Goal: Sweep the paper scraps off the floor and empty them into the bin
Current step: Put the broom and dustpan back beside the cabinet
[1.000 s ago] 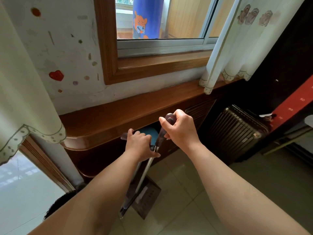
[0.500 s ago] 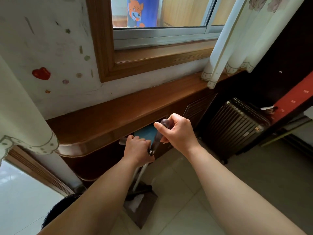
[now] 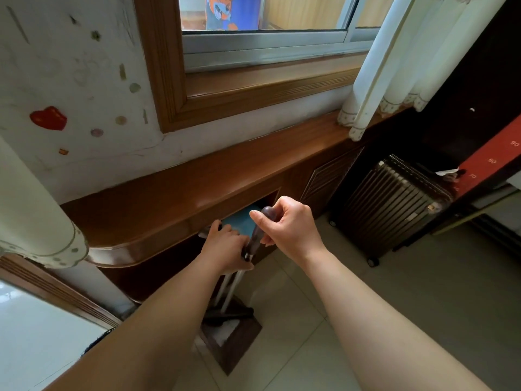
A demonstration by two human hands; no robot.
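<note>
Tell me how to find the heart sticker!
Find the window, then look left along the white wall. Above the wooden ledge sits the heart. It is the only heart shape, big and red; the stickers near it are small and pale.

Daylight enters through the window (image 3: pixel 265 12), glinting on the wooden ledge (image 3: pixel 197 190) below it; beneath the ledge lies deep shadow. Wide-angle bending curves the edges.

red measuring strip (image 3: pixel 492 165) at right edge, numbers 90, 80, 70
</note>
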